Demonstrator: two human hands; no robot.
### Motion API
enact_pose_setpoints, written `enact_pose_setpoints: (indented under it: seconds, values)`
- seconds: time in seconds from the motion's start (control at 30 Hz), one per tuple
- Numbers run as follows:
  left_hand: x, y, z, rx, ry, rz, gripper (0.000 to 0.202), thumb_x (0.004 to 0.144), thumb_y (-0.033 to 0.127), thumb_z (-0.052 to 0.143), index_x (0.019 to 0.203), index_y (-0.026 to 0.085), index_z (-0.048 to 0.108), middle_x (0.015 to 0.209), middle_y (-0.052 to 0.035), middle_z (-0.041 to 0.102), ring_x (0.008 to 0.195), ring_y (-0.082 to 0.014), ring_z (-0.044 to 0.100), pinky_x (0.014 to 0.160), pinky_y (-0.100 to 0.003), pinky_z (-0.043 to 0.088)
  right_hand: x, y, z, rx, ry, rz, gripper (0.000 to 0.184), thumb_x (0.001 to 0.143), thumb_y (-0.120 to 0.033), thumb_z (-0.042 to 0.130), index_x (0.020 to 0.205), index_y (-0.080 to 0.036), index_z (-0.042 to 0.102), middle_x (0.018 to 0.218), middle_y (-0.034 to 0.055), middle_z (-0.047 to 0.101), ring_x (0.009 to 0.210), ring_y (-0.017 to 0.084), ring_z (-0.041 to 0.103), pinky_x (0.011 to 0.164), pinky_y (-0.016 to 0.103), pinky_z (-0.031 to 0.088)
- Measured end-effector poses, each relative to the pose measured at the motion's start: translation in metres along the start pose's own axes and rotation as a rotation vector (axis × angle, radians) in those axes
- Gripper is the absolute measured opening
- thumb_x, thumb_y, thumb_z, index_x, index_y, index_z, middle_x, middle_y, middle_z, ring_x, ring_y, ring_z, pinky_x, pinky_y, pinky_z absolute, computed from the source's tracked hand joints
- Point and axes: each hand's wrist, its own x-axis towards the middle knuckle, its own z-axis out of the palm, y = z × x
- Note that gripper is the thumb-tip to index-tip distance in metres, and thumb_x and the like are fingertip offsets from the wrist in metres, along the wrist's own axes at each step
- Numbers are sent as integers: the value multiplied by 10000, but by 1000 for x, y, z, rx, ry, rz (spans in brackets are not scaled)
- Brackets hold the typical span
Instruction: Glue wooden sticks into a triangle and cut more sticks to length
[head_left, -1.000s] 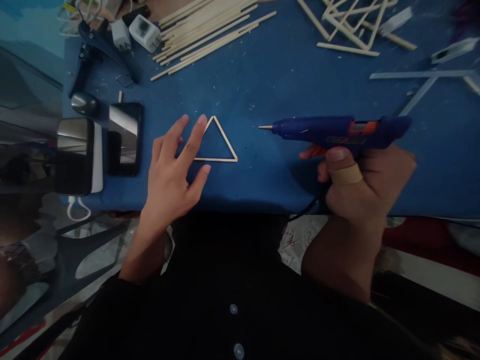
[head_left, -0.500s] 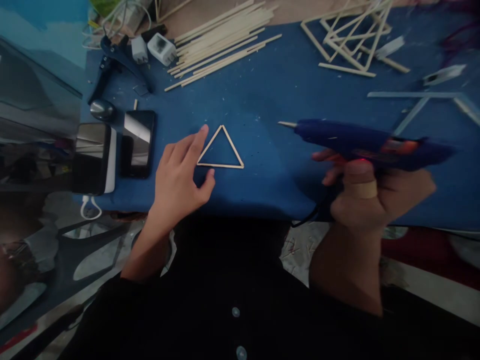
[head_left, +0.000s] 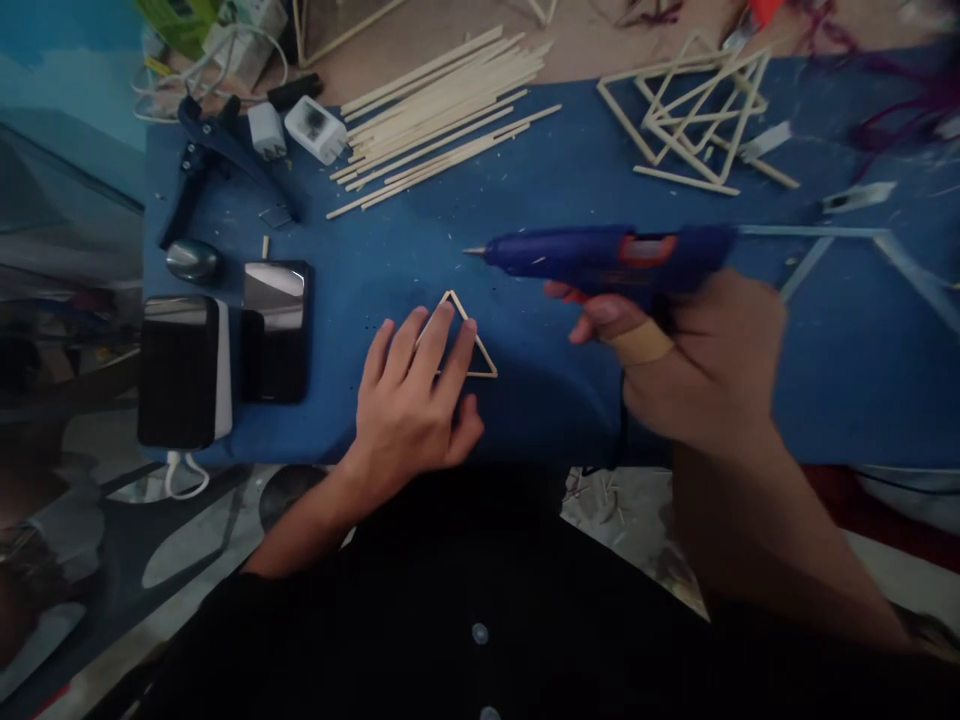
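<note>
A small triangle of thin wooden sticks (head_left: 482, 350) lies flat on the blue tabletop. My left hand (head_left: 416, 395) rests over its left part with the fingers spread, hiding that side and much of the base. In my right hand (head_left: 694, 355) is a blue hot glue gun (head_left: 585, 258), held above the table with its metal nozzle pointing left. The nozzle tip is just beyond the triangle's top corner, apart from it. A tan band wraps my right thumb.
Loose wooden sticks (head_left: 450, 115) lie at the back. Joined stick frames (head_left: 697, 120) pile up at the back right. To the left are a phone (head_left: 276, 335), a power bank (head_left: 180, 370), a mouse (head_left: 192, 260), white chargers (head_left: 315, 128) and a dark stand (head_left: 225, 150).
My left hand has moved right, from beside the triangle to over it. The glue gun in my right hand has swung left, bringing its nozzle near the triangle's top. The camera view has shifted slightly.
</note>
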Motion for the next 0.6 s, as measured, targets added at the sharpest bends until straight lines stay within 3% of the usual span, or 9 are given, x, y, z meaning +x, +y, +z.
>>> enact_pose_setpoints:
  seconds: [0.1,0.23,0.43,0.6]
  values:
    - [-2,-1,1,-18,4,21,725,988,476,536,1631,150,622,1673,-187,637,1531,-440,608,1325,-588,418,10,10,10,-26,-91,-25,273,1087,-460,697,1128,-222,824,909,10,855,731,195,796,688,326,599]
    - [-3,0,2,-55,22,46,768,1006,531,510,1636,105,617,1652,-210,651,1515,-443,627,1309,-560,453,3,28,20,-119,-12,-36,414,1087,-558,673,1269,-206,794,933,27,864,776,244,836,694,360,644]
    - [0,1,-1,-111,-29,16,748,1026,595,512,1627,175,656,1597,-153,711,1498,-430,652,1282,-543,494,-7,30,19,-325,7,-57,511,1099,-666,571,1036,-225,822,935,41,864,749,235,823,642,341,604]
    - [2,2,-3,-161,-83,-18,707,1019,637,511,1581,258,713,1528,-102,765,1467,-430,680,1249,-566,526,-15,31,16,-337,8,-8,405,1042,-633,645,993,-271,820,965,36,850,766,246,806,637,379,587]
